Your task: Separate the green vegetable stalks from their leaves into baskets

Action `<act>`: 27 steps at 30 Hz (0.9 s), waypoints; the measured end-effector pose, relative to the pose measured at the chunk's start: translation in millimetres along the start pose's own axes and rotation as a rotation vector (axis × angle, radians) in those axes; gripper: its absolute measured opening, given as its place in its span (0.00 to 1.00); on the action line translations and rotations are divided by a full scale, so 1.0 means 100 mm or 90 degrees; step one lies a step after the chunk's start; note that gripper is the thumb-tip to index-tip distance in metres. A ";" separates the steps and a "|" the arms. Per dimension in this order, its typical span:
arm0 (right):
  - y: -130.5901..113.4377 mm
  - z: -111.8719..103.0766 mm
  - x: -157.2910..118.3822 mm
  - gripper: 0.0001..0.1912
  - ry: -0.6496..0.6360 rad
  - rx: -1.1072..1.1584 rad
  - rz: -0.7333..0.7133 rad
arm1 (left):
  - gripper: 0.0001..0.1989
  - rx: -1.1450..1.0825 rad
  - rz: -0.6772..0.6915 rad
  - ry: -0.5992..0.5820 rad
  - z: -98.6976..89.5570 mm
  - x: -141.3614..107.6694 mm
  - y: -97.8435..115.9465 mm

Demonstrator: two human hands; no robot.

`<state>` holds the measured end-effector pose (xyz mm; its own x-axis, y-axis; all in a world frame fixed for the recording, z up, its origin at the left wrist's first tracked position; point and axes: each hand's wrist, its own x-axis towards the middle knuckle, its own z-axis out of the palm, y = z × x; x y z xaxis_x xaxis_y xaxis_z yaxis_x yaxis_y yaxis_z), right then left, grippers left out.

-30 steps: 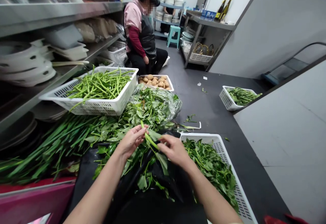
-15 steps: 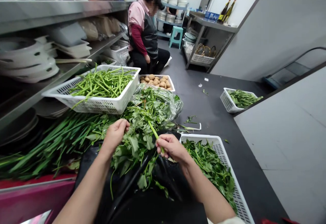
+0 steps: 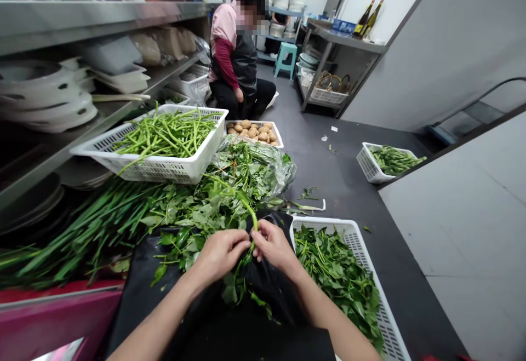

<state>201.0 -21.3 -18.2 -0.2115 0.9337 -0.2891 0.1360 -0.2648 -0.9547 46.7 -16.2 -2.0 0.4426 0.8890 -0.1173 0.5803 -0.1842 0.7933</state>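
Observation:
A green stem (image 3: 251,211) bends upward from between my two hands, which nearly touch over the black apron. My right hand (image 3: 272,245) pinches it. My left hand (image 3: 224,251) is closed at the stem's lower end, thumb against fingers. Leafy greens (image 3: 184,243) lie on black material beside and beyond my left hand, and some leaves hang below my fingers. Cut leafy greens (image 3: 337,273) fill a white basket (image 3: 372,273) to the right of my right forearm.
A white basket (image 3: 164,170) of green stems stands at the left by the metal shelf (image 3: 102,21). Potatoes (image 3: 252,131) sit beyond in a tray. A seated person (image 3: 236,59) is behind them. Another basket (image 3: 369,165) stands right, near a partition.
My left hand has moved right and down from the leaves to meet my right hand at the stem. The stem now curves more, and the seated person's head has shifted slightly.

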 end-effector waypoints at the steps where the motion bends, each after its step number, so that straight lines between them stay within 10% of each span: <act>1: 0.02 0.00 0.01 0.07 0.022 0.010 0.002 | 0.12 0.020 0.001 0.037 0.00 0.02 -0.02; 4: 0.09 0.02 0.10 0.06 0.056 0.036 0.006 | 0.11 0.049 -0.017 0.108 0.03 0.10 -0.06; 10: 0.28 0.11 0.20 0.08 -0.012 0.021 0.044 | 0.14 0.008 0.009 -0.080 0.07 0.08 -0.11; 17: 0.31 0.22 0.17 0.11 0.146 -0.228 -0.142 | 0.13 0.209 0.025 0.114 0.19 0.09 -0.24; 21: 0.36 0.27 0.13 0.10 0.048 -0.093 -0.076 | 0.15 0.205 -0.178 0.187 -0.01 0.18 -0.52; 27: 0.40 0.33 0.01 0.10 -0.006 0.030 0.037 | 0.18 -0.093 -0.207 -0.001 -0.07 0.06 -0.65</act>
<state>173.9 -39.1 -59.0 -0.2137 0.9139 -0.3450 0.1027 -0.3302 -0.9383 6.7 3.8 -50.5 0.2517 0.8910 -0.3777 0.5872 0.1696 0.7914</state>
